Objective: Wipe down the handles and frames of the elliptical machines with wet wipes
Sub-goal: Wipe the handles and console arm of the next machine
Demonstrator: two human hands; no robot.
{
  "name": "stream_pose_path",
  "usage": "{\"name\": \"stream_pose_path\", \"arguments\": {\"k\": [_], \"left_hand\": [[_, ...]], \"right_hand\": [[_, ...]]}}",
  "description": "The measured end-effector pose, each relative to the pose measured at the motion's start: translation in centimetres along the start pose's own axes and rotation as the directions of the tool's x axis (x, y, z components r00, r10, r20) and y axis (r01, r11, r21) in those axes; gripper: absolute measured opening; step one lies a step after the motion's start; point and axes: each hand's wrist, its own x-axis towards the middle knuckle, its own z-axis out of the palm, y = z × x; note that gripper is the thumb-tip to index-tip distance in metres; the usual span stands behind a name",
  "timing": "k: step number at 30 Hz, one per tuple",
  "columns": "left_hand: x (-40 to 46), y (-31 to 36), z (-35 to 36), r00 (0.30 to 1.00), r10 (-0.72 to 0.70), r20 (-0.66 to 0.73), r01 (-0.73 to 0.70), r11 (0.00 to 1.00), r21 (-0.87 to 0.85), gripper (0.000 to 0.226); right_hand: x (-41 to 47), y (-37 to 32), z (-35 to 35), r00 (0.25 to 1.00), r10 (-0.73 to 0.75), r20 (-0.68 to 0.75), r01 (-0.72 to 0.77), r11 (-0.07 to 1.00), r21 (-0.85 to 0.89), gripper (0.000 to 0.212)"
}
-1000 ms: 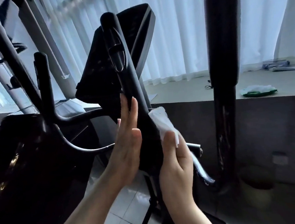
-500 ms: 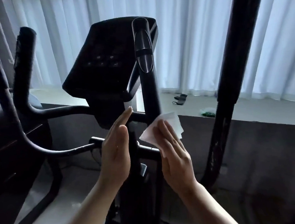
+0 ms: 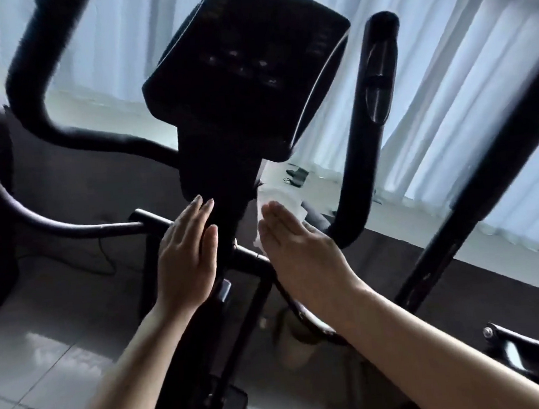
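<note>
Console (image 3: 247, 72) above; hands flank black post (image 3: 224, 188); curtains (image 3: 448, 97) behind.

left hand (image 3: 185, 260): bare, no rings | right hand (image 3: 301, 250): bare | forearms: sleeveless, no watch

Single head cam, tilted, looks fwd & down, close to elliptical console (image 3: 244, 76) and both hands, curtains (image 3: 447, 91) behind.

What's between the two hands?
The machine's black centre post, seen in the head view. The left hand lies flat beside it; the right hand presses a wipe.
</note>
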Motion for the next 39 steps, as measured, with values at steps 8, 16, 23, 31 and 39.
{"name": "stream_pose_path", "arguments": {"k": [8,16,23,31,39], "left_hand": [[2.2,0.0,2.2,0.982,-0.137,0.133,0.163,0.963,-0.215,0.051],[-1.0,0.1,4.3,0.973,-0.106,0.207,0.165,0.943,-0.291,0.046],[-2.0,3.7,3.7,0.961,0.057,0.27,0.108,0.823,-0.557,0.049],[0.2,9.6,3.1,0.965,-0.211,0.158,0.237,0.434,-0.869,0.016],[1.5,3.0,5.8,0.899,-0.073,-0.432,0.035,0.995,-0.094,0.018]], "right_hand": [[6.4,1.2,3.0,0.748,0.285,0.599,-0.107,0.943,-0.315,0.051],[4.5,0.5,-0.4,0.627,0.327,0.707,-0.007,0.91,-0.415,0.054],[1.4,2.1,-5.6,0.812,-0.057,0.58,0.202,0.961,-0.189,0.026],[0.0,6.2,-7.5,0.981,-0.186,0.057,0.19,0.98,-0.063,0.025],[0.2,10.5,-6.4,0.955,-0.266,-0.134,0.234,0.948,-0.215,0.034]]}}
